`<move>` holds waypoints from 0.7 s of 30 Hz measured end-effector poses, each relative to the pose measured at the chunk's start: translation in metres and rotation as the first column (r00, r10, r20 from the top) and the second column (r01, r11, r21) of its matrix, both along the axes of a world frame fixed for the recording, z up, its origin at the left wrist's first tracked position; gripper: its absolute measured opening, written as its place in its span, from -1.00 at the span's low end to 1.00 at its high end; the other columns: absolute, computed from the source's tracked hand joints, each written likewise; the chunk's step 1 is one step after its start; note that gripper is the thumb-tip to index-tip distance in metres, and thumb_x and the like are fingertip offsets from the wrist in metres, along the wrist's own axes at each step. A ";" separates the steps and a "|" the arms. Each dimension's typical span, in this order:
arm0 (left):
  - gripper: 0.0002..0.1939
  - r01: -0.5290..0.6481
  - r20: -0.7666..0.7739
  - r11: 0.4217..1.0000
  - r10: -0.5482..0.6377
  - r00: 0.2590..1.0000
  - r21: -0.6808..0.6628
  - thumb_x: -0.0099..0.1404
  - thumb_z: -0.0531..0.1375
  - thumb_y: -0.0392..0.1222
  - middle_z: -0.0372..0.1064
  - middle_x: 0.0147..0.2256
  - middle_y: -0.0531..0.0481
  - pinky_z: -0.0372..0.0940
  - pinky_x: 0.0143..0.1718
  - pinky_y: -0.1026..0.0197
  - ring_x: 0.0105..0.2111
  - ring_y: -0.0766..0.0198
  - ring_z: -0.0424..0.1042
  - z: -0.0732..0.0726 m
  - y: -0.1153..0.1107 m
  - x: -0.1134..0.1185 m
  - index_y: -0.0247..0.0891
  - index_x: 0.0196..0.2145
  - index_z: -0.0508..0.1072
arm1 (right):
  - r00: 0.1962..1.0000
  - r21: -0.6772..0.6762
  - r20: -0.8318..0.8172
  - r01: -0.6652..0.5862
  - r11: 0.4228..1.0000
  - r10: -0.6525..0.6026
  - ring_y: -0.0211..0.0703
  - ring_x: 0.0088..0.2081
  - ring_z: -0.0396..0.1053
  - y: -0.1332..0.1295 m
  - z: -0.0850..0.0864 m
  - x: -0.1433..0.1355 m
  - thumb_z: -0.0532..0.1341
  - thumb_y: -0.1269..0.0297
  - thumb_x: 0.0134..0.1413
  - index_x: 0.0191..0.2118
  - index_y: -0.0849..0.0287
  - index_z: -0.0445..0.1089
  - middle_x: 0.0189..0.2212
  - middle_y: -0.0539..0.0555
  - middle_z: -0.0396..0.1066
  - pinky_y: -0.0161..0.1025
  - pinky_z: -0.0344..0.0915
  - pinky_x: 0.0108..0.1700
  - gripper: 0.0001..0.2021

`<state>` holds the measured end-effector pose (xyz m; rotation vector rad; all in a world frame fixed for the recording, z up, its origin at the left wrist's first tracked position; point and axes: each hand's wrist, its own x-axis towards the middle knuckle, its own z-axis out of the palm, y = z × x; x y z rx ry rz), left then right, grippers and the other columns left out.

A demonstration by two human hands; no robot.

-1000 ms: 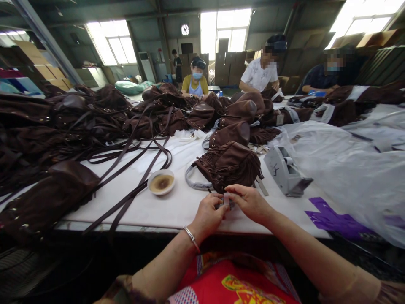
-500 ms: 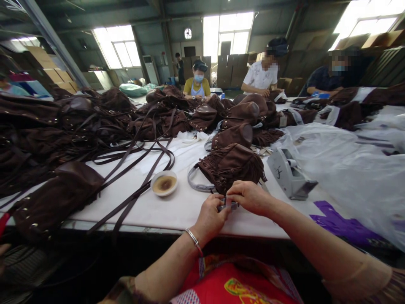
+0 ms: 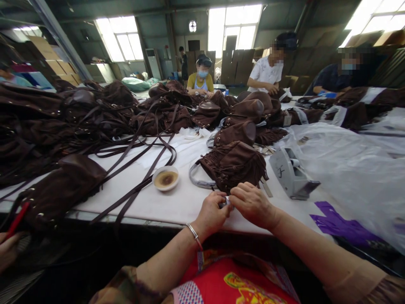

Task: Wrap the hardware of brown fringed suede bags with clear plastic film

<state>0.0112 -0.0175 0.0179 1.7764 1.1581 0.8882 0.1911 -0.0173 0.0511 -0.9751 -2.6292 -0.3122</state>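
Observation:
A brown fringed bag [image 3: 236,164] lies on the white table in front of me, its handle loop [image 3: 199,177] wrapped in pale plastic on the left. Just below the bag, my left hand [image 3: 215,213] pinches part of a wrapped strap, with a silver bangle at the wrist. My right hand [image 3: 251,204] meets it from the right, fingers pressed together at a small whitish piece [image 3: 227,201] between the hands. That piece is too small to make out. A grey tape dispenser [image 3: 292,175] stands right of the bag.
Left of the bag sits a white bowl [image 3: 165,178] of brownish liquid. Brown bags [image 3: 148,114] and long straps cover the left and back. Clear plastic [image 3: 348,164] and a purple bag [image 3: 344,223] lie right. A person's hand [image 3: 9,251] holds something red at far left. People work opposite.
My right hand has turned a little, its fingers now more curled. The red item at far left has come further into view. The whole view has shifted slightly.

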 end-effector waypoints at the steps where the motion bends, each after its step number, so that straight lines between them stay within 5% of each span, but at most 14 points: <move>1: -0.79 -0.003 -0.002 1.000 0.003 1.000 0.005 0.18 0.27 -0.27 0.48 -0.11 -0.10 0.30 0.03 0.11 -0.09 0.17 0.43 0.000 0.000 0.000 -0.23 -0.60 0.48 | 1.000 0.016 -0.003 -0.022 1.000 0.022 -0.11 -0.35 0.18 -0.002 -0.003 0.002 0.09 0.38 0.29 -0.38 0.19 0.42 -0.40 0.11 0.38 -0.11 0.07 -0.26 -0.77; 4: -0.80 -0.008 -0.006 0.999 0.008 1.000 0.034 0.19 0.28 -0.25 0.48 -0.12 -0.10 0.31 0.03 0.09 -0.09 0.16 0.43 -0.001 0.000 0.000 -0.23 -0.58 0.50 | 0.996 -0.035 -0.055 -0.067 0.997 0.065 -0.10 -0.32 0.20 -0.005 -0.006 0.008 0.08 0.36 0.30 -0.32 0.20 0.44 -0.36 0.12 0.39 -0.12 0.10 -0.25 -0.78; 9: -0.95 0.016 -0.014 0.996 -0.015 1.000 0.084 0.16 0.31 -0.30 0.45 -0.10 -0.11 0.32 0.04 0.09 -0.07 0.15 0.41 -0.003 0.000 -0.001 -0.24 -0.46 0.54 | 0.968 -0.311 -0.247 -0.112 0.944 0.033 -0.16 -0.27 0.29 0.007 0.001 0.012 0.12 0.37 0.28 -0.34 0.18 0.45 -0.34 0.10 0.40 -0.22 0.22 -0.19 -0.80; 13: -0.96 0.046 -0.002 0.988 -0.046 0.999 0.144 0.17 0.29 -0.33 0.42 -0.10 -0.13 0.31 0.05 0.10 -0.05 0.16 0.40 -0.002 0.000 -0.002 -0.25 -0.42 0.54 | 0.978 -0.434 -0.190 -0.008 0.901 -0.082 -0.15 -0.22 0.33 0.018 0.013 0.008 0.24 0.39 0.15 -0.22 0.17 0.47 -0.29 0.07 0.41 -0.24 0.24 -0.19 -0.92; 17: -0.95 0.069 -0.011 0.982 -0.068 0.998 0.174 0.19 0.27 -0.34 0.41 -0.08 -0.14 0.31 0.07 0.08 -0.03 0.15 0.39 0.001 0.000 -0.004 -0.25 -0.39 0.55 | 0.999 -0.483 -0.036 0.014 0.876 -0.035 -0.18 -0.28 0.33 0.022 0.021 0.002 0.21 0.40 0.17 -0.34 0.18 0.49 -0.32 0.07 0.41 -0.27 0.20 -0.26 -0.89; 21: -0.93 0.075 -0.061 0.988 -0.068 0.996 0.133 0.21 0.27 -0.30 0.39 -0.01 -0.19 0.28 0.12 0.05 0.02 0.10 0.38 -0.002 0.000 -0.004 -0.26 -0.33 0.57 | 0.999 -0.349 0.030 0.028 0.937 -0.019 -0.16 -0.33 0.27 0.017 0.014 -0.002 0.19 0.39 0.19 -0.43 0.20 0.46 -0.40 0.07 0.39 -0.22 0.15 -0.27 -0.82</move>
